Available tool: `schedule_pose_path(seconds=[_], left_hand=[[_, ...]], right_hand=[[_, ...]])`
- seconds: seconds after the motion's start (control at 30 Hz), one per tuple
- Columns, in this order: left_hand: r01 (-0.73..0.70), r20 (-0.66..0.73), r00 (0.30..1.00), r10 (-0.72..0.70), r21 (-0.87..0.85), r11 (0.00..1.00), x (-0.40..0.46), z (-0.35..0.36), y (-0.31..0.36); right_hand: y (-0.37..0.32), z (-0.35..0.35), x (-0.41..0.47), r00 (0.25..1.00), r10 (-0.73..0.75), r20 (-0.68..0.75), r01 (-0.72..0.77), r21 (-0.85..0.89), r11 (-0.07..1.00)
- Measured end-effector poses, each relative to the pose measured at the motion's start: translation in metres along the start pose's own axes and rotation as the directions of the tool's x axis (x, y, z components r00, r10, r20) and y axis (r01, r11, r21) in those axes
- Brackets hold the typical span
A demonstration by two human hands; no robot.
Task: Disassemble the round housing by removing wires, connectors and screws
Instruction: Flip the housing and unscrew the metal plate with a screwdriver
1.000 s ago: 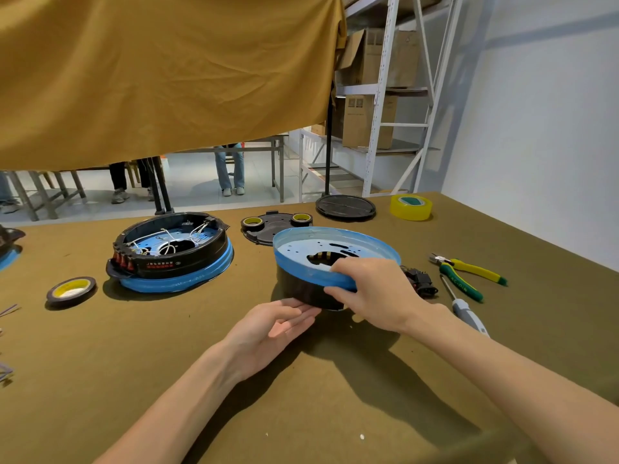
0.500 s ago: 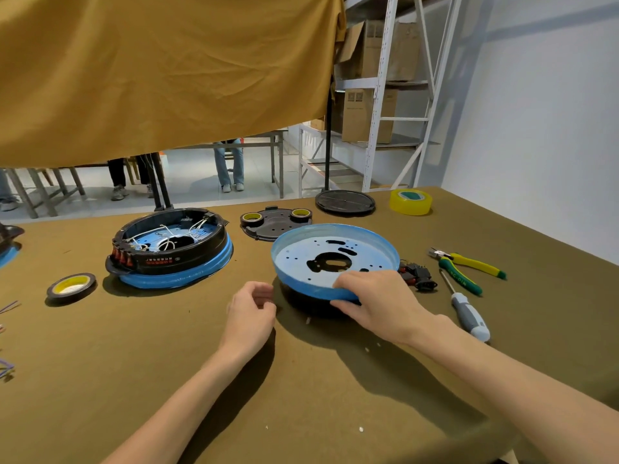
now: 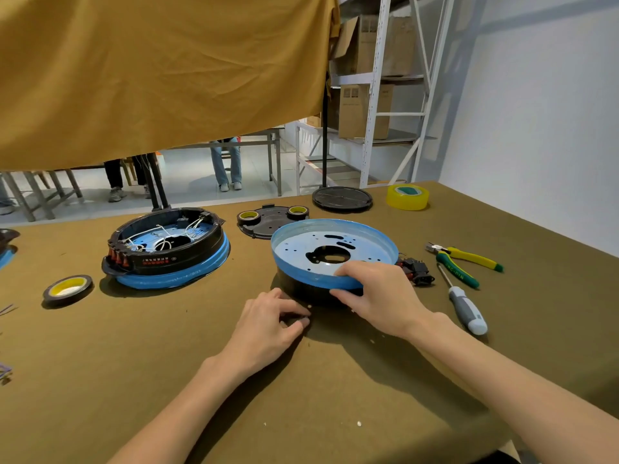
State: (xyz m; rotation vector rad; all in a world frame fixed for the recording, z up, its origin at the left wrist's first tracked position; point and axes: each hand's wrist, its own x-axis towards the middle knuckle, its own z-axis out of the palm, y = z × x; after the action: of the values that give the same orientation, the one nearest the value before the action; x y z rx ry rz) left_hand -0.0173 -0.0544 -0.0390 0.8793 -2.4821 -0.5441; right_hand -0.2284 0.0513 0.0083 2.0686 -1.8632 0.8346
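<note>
Far left edge: a black-and-blue part (image 3: 7,244) is cut off by the frame; what it is cannot be told.
Tape roll, left: a black roll with a yellow core (image 3: 68,287) lies flat on the olive worktop (image 3: 134,356).
Second housing: a round black housing with a blue lower band (image 3: 167,249) sits left of centre, open side up, with white wires (image 3: 160,241) loose inside and red connectors (image 3: 118,257) at its near-left rim.
Left hand: the left hand (image 3: 268,324) rests on the worktop just beside the near-left base of the task housing, fingers curled downward with the tips drawn together; whether they pinch anything is too small to tell.
Black plate: a flat black plate (image 3: 268,222) lies behind, carrying two small tape rolls (image 3: 249,216).
Round housing: the task housing (image 3: 331,254) stands at centre, blue perforated plate uppermost, black body beneath.
Right hand: the right hand (image 3: 378,296) grips the near rim, thumb on the blue plate, fingers round the edge.
Black disc: a round black disc (image 3: 341,198) lies at the far edge.
Connector cluster: black connectors (image 3: 415,270) lie touching the housing's right side.
Yellow tape: a translucent roll (image 3: 407,196) sits far right.
Tools: green-and-yellow pliers (image 3: 464,261) and a grey-handled screwdriver (image 3: 464,304) lie right of the housing, well apart from both hands.
</note>
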Motion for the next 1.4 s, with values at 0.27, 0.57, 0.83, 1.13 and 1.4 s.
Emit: schedule_pose_path(seconds=[0.27, 0.57, 0.83, 1.13, 1.4], left_hand=[[-0.268, -0.416, 0.896, 0.157, -0.222, 0.937, -0.006, -0.010, 0.011], [-0.394, -0.422, 0.869, 0.260, -0.270, 0.879, -0.014, 0.000, 0.034], [-0.437, -0.389, 0.862, 0.325, -0.246, 0.865, -0.014, 0.007, 0.040], [-0.456, -0.299, 0.856, 0.422, -0.052, 0.888, 0.003, 0.021, 0.043], [-0.321, -0.274, 0.897, 0.348, 0.139, 0.937, 0.014, 0.023, 0.026]], right_hand=[[-0.008, 0.006, -0.017, 0.993, 0.121, -0.006, -0.118, 0.208, 0.971], [-0.033, 0.013, -0.038, 0.973, 0.207, -0.104, -0.162, 0.334, 0.929], [-0.034, 0.009, -0.053, 0.941, 0.326, -0.088, -0.220, 0.571, 0.791], [0.004, -0.015, -0.069, 0.857, 0.513, -0.050, -0.415, 0.524, 0.744], [0.077, -0.028, -0.026, 0.786, 0.609, 0.106, -0.548, -0.336, 0.766]])
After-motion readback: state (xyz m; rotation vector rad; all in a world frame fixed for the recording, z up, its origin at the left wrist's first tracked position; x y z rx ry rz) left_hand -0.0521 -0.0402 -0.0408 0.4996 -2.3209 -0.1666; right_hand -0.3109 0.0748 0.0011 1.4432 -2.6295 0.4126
